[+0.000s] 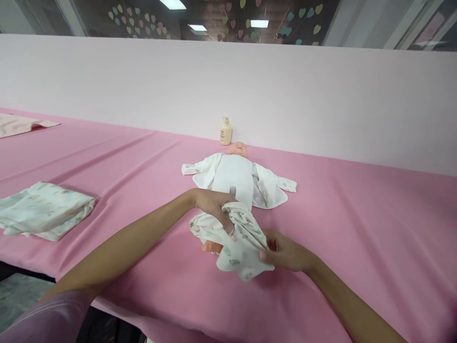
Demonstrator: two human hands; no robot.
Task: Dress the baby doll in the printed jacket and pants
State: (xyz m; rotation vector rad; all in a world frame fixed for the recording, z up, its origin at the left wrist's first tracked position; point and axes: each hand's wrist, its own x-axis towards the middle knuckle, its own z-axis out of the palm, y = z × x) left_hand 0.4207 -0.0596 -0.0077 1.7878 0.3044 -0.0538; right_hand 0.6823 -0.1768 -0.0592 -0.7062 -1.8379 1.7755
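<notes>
Doll (pixel 233 174) lying face-up on a pink counter (pixel 357 233), a person's left hand (pixel 213 204) and right hand (pixel 285 252) both grasping a bunched patterned garment (pixel 240 250) at the doll's legs, white jacket (pixel 269 190) spread around its torso, pump bottle (pixel 225 132) just beyond its head

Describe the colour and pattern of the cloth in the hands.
The cloth is white, with a scattered, partly greenish print; the head view shows it best.

Beneath the left hand (pixel 215 205) spread a worktop (pixel 160 295) draped in creased pink cloth (pixel 357 228). Beyond the hand stood a white wall (pixel 321 105), dark glass (pixel 94 16) above it showing pastel hearts (pixel 302 13) and bright lights (pixel 259 23). Nearer than the hand, leftward, lay a mottled grey surface (pixel 21 295).
</notes>
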